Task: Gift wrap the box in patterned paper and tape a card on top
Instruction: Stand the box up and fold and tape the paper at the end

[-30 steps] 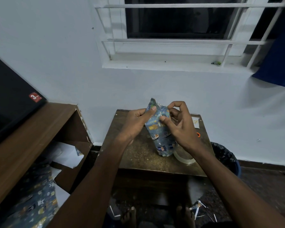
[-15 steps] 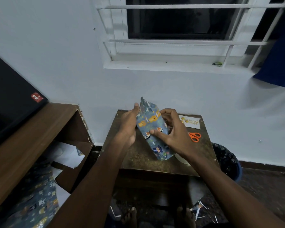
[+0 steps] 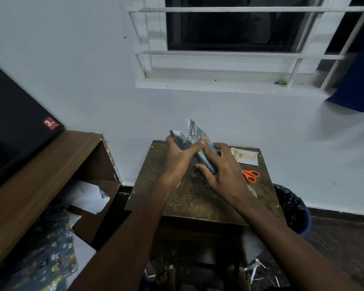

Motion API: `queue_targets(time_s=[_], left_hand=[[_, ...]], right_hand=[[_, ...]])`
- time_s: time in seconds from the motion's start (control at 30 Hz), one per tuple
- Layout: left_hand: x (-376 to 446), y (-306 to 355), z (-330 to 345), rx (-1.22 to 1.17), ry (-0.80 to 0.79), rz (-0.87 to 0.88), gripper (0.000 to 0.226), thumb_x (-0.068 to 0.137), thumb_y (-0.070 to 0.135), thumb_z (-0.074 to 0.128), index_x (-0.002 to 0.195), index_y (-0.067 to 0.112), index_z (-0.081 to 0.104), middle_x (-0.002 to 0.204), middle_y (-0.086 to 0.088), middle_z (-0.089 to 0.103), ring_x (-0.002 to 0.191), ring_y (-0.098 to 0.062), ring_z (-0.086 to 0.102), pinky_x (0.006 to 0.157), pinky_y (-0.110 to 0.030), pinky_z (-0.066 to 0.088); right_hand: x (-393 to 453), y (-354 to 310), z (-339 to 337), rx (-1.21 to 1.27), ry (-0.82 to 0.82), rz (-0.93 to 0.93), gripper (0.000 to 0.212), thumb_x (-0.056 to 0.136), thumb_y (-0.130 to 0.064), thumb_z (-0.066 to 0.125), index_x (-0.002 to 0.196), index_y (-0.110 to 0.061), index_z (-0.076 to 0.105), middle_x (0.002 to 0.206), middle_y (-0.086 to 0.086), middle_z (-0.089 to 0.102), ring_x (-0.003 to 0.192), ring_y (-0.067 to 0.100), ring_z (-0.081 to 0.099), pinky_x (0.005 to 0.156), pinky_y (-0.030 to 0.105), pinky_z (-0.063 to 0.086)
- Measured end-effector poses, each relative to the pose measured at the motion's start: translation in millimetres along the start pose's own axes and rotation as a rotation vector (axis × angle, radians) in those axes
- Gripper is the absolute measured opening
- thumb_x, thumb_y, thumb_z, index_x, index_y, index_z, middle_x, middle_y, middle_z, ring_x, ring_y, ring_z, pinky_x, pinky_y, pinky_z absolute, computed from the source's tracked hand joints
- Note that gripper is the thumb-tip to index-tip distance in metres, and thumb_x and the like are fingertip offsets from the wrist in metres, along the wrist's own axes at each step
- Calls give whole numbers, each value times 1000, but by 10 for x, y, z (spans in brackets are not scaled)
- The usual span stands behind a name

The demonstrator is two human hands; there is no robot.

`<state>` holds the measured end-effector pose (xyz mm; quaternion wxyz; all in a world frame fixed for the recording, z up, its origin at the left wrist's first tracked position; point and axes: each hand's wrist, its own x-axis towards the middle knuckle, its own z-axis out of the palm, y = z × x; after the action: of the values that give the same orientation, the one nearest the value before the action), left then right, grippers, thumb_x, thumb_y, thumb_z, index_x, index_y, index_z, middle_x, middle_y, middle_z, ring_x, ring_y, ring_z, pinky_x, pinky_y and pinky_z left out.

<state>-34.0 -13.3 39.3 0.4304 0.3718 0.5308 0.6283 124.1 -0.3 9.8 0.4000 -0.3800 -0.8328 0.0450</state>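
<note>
both hands grip the paper-wrapped box point(image 3: 200, 150) above the small table point(image 3: 189, 198), left hand point(image 3: 180, 158) curled round its upper end, right hand point(image 3: 223, 171) fingers clasping its lower side, card point(image 3: 245, 156) lying beyond.

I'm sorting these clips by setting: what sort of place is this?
Most likely a room in a home, not a workshop. A barred window is set in a plain painted wall, a small worn table serves as the work surface, and a wooden shelf unit with a dark screen stands alongside.
</note>
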Motion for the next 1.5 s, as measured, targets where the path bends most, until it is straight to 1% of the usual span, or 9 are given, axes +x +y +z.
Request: queue_targets(time_s=[0.13, 0.3, 0.6, 0.87, 1.0, 1.13, 1.27, 1.4, 1.5], left_hand=[[-3, 9, 50, -89, 57, 16, 65, 77, 21, 88, 128, 18, 48, 113, -6, 71, 100, -18, 75, 91, -41, 62], [20, -6, 95, -129, 123, -15, 77, 68, 23, 88, 134, 6, 52, 117, -18, 74, 102, -34, 76, 86, -51, 65], [14, 2, 106, -92, 129, 35, 68, 81, -5, 78, 141, 11, 50, 123, -10, 69, 97, -13, 72, 72, -20, 58], [19, 106, 12, 26, 205, 52, 57, 76, -6, 79, 128, 14, 64, 117, -12, 74, 106, -30, 74, 87, -40, 63], [63, 252, -258, 418, 167, 369, 45, 78, 10, 85, 112, 30, 63, 117, 12, 69, 99, -4, 70, 82, -32, 59], [69, 283, -388, 705, 109, 474, 10, 90, 42, 75, 97, 40, 68, 118, 19, 66, 94, -1, 68, 83, -37, 60], [77, 304, -427, 937, 118, 540, 9, 97, 49, 68, 102, 41, 67, 136, 22, 54, 91, -1, 65, 77, -32, 54], [122, 309, -442, 813, 43, 443, 35, 94, 69, 60, 90, 36, 72, 128, 19, 59, 100, 1, 65, 87, -32, 54], [190, 275, -494, 683, -44, 440, 28, 85, 57, 79, 92, 29, 77, 133, 12, 61, 119, 0, 61, 90, -25, 54]], right_hand=[[17, 25, -45, -42, -30, -45, 77, 96, -35, 74, 162, -19, 37, 126, 15, 50, 99, 24, 55, 77, 30, 45], [5, 49, -33, -26, -87, -42, 81, 99, -36, 70, 165, -20, 27, 130, 13, 46, 105, 24, 52, 84, 32, 47], [-26, -15, -88, 65, -142, 39, 71, 92, -33, 76, 154, -29, 40, 136, 1, 43, 107, 17, 56, 79, 26, 43], [-25, -6, -76, 83, -134, 54, 76, 80, -24, 85, 147, -28, 50, 133, -1, 52, 113, 20, 57, 85, 34, 52], [-28, 5, -71, 76, -151, 55, 76, 81, -26, 85, 148, -29, 49, 137, 0, 52, 115, 18, 56, 83, 31, 50], [-36, -16, -43, 33, -194, 36, 75, 83, -29, 83, 149, -31, 47, 140, 0, 50, 116, 18, 55, 83, 31, 53], [-44, -42, -31, -12, -193, 21, 74, 83, -30, 82, 148, -31, 48, 139, -1, 50, 113, 19, 56, 79, 28, 49], [-58, -60, -27, -54, -206, -11, 74, 83, -32, 81, 149, -30, 48, 138, 0, 50, 111, 19, 57, 76, 28, 49], [-50, -72, -34, -83, -216, -34, 73, 82, -34, 81, 148, -29, 49, 140, 1, 50, 111, 20, 58, 73, 27, 48]])
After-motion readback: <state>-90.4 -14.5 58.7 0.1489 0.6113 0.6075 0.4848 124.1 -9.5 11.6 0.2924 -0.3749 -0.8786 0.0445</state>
